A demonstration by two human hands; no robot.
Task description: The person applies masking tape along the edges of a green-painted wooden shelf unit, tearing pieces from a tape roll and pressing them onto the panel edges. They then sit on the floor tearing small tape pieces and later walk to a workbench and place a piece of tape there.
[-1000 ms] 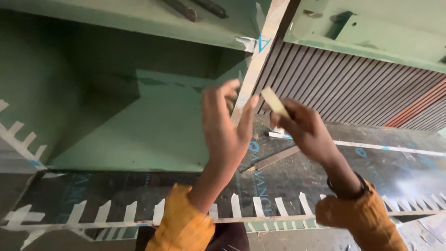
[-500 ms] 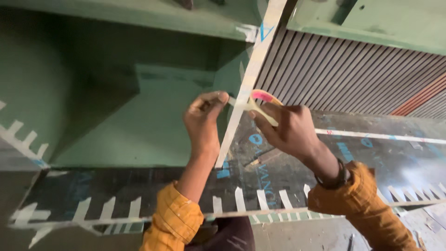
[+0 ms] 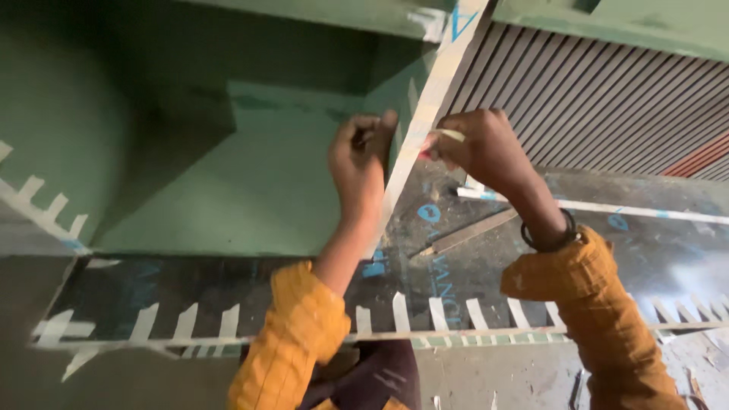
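Pressing against the taped edge (image 3: 425,129) of the green panel (image 3: 250,190), the left hand (image 3: 363,156) has its fingers closed on that strip. The right hand (image 3: 482,148) pinches a pale tape piece (image 3: 448,135) just beside it. Lower tape tabs (image 3: 395,313) already sit along the dark board, while this strip looks only partly smoothed.

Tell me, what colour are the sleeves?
Mustard yellow sleeves, seen best in the head view.
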